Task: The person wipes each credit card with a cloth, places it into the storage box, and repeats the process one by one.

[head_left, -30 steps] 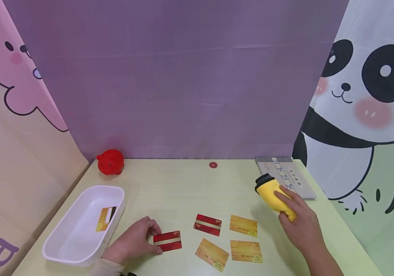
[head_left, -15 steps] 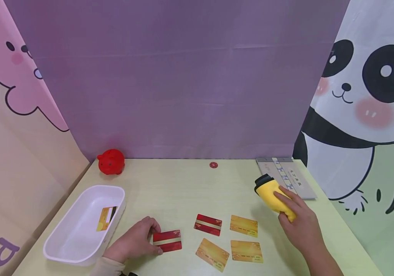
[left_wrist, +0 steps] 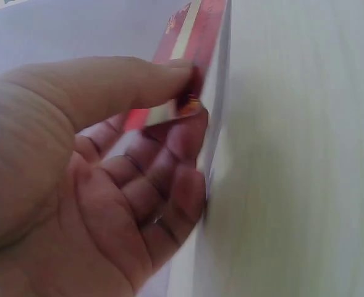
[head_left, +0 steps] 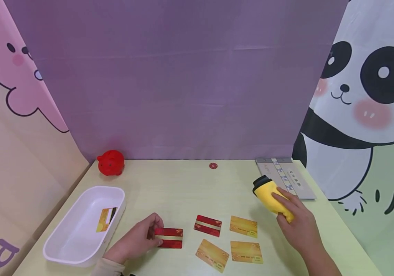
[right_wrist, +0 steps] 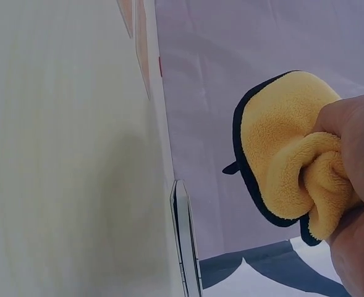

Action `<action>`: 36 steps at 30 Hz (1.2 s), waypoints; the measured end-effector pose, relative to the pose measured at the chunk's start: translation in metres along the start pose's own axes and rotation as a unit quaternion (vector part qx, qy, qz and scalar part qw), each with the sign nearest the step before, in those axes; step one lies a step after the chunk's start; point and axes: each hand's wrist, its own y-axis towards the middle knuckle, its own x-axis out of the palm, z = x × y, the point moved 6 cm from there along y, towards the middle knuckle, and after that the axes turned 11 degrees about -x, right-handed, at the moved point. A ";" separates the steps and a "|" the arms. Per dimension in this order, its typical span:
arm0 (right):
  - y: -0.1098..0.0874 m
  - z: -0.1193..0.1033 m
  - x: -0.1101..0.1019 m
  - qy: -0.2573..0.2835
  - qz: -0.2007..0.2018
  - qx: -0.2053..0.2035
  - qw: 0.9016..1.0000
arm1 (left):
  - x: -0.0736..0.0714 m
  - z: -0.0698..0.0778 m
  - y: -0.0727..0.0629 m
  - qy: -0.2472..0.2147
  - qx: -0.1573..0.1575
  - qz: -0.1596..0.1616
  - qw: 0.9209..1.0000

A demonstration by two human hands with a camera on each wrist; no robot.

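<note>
Over the pale table (head_left: 169,188), my left hand (head_left: 136,238) pinches a red card (head_left: 173,238) by one end: likely light, stiff, slick, best held there. My right hand (head_left: 298,224) grips a soft-looking yellow cloth (head_left: 267,196).

Cream-striped red card (head_left: 170,238); black-edged yellow cloth (head_left: 269,196); white basin (head_left: 79,226); red pig figure (head_left: 111,163)

Red card (head_left: 173,232) now lifted in left hand (head_left: 140,237).
</note>
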 end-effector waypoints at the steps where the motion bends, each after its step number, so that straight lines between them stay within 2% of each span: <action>1: 0.000 0.000 0.000 0.000 0.000 0.000 1.000 | 0.000 0.001 0.001 -0.013 0.008 0.001 1.000; 5: 0.000 0.000 0.001 -0.005 -0.004 0.007 1.000 | -0.002 0.005 0.003 -0.071 0.022 0.011 0.997; 8: 0.001 -0.001 0.002 -0.003 -0.009 0.010 1.000 | -0.004 0.008 0.004 -0.121 0.009 0.028 0.992; 13: 0.002 -0.004 0.005 0.004 -0.009 0.001 1.000 | -0.005 0.017 0.005 -0.210 0.001 0.048 0.977; 16: 0.002 -0.009 0.006 0.008 -0.009 -0.005 1.000 | -0.005 0.027 0.002 -0.238 0.009 0.072 0.968; 20: 0.003 -0.016 0.007 0.009 -0.009 -0.005 1.000 | -0.001 0.041 -0.001 -0.263 0.022 0.096 0.960; 23: 0.005 -0.022 0.008 0.013 -0.005 -0.010 1.000 | 0.002 0.049 -0.001 -0.273 0.035 0.097 0.956; 31: 0.013 -0.036 0.010 0.009 0.006 -0.033 0.999 | 0.012 0.069 0.006 -0.262 0.053 0.095 0.959; 36: 0.022 -0.047 0.012 0.016 0.014 -0.054 0.998 | 0.022 0.081 0.010 -0.276 0.072 0.079 0.955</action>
